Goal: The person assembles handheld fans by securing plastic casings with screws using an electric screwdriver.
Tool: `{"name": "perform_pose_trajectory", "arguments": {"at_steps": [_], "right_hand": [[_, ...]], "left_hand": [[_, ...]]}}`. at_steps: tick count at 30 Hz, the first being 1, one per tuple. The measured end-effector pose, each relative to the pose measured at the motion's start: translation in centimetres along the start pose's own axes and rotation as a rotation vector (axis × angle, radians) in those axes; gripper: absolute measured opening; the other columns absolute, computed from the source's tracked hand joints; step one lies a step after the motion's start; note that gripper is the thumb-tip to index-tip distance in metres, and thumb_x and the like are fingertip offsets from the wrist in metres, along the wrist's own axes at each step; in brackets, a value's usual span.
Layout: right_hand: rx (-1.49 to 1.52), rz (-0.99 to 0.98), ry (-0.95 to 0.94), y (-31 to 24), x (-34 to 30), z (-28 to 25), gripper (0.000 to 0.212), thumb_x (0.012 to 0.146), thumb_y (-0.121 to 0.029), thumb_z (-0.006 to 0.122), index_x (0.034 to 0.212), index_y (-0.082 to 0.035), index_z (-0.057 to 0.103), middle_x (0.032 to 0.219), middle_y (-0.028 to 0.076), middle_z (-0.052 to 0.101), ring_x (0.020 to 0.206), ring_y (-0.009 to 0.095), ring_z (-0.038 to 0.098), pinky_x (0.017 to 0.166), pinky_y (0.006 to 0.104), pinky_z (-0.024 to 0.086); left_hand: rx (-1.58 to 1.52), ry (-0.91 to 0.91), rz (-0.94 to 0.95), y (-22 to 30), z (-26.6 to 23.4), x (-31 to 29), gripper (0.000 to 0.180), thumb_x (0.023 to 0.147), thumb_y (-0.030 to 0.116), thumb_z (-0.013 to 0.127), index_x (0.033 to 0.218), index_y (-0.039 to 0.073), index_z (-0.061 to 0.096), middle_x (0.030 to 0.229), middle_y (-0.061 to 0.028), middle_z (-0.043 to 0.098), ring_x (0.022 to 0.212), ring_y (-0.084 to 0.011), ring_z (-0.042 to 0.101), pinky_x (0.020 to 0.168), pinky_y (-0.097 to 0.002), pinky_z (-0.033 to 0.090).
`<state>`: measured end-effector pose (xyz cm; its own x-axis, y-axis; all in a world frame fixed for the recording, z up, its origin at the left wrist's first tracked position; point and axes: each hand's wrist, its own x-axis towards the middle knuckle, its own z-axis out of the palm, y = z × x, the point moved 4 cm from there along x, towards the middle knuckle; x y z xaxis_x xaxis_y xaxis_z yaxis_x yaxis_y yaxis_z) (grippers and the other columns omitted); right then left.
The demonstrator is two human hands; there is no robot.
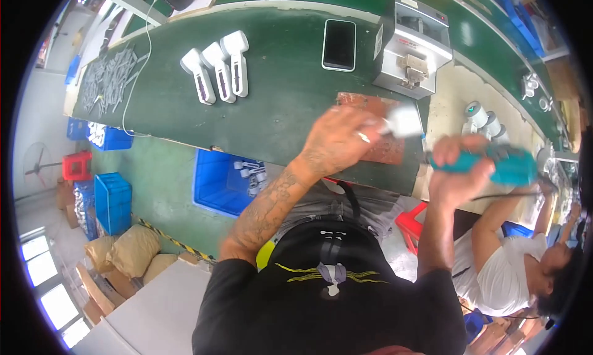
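Observation:
My left hand (340,136) is closed around a white plastic part (406,121) that is blurred by motion. It hovers over a reddish-brown mat (388,152) on the green workbench (272,102). To its right, my right hand (456,181) grips a teal electric screwdriver (516,165) lying sideways, its tip toward the white part. A gap shows between tip and part. Farther left on the bench, three white handheld devices (221,71) with round heads lie side by side.
A grey metal machine (412,46) and a phone (339,45) sit at the back. Grey strips (110,80) are heaped far left. Below the bench edge is a blue bin (210,182) of white parts. White round-headed pieces (488,121) stand right, near a co-worker (506,268).

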<state>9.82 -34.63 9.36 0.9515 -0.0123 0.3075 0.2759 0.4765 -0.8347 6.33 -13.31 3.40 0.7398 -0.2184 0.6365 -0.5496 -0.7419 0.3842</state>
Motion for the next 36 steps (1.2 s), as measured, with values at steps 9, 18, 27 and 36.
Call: {"name": "perform_pose_trajectory", "arguments": {"at_steps": [9,18,27,36], "right_hand": [[-0.230,-0.025,0.101,-2.6,-5.7,-3.0,0.071,0.090,-0.068,0.063,0.104,0.000,0.052,0.063,0.005,0.049,0.050,0.017,0.047,0.045,0.0315,0.038],[-0.286,-0.090,0.141,-4.1,-6.3,-4.0,0.072,0.091,-0.067,0.063,0.106,0.003,0.051,0.065,0.007,0.050,0.050,0.018,0.049,0.047,0.0320,0.041],[-0.379,-0.055,0.148,-4.6,-7.4,-5.4,0.076,0.090,-0.066,0.066,0.105,0.006,0.051,0.065,0.008,0.051,0.052,0.019,0.052,0.047,0.0302,0.042],[-0.222,-0.025,0.014,-2.9,-2.3,-3.3,0.070,0.093,-0.062,0.065,0.107,0.006,0.054,0.068,0.007,0.053,0.057,0.018,0.053,0.053,0.0314,0.043]], "left_hand": [[0.532,0.221,-0.477,-7.3,-7.4,-0.3,0.024,0.093,0.014,0.066,0.116,0.005,0.068,0.126,-0.0170,0.061,0.117,-0.0361,0.057,0.099,-0.0443,0.046],[-0.238,-0.326,-0.246,7.0,18.6,13.5,0.059,0.090,0.055,0.067,0.109,-0.001,0.067,0.108,-0.0177,0.070,0.100,-0.0348,0.068,0.091,-0.0406,0.054],[-0.245,-0.335,-0.303,7.0,18.2,14.4,0.039,0.088,0.039,0.066,0.105,0.004,0.067,0.103,-0.0145,0.068,0.095,-0.0352,0.067,0.087,-0.0464,0.054],[-0.203,-0.125,-0.086,2.1,3.4,5.8,0.019,0.087,0.014,0.072,0.104,0.005,0.068,0.096,-0.0121,0.065,0.093,-0.0353,0.066,0.084,-0.0454,0.053]]}}
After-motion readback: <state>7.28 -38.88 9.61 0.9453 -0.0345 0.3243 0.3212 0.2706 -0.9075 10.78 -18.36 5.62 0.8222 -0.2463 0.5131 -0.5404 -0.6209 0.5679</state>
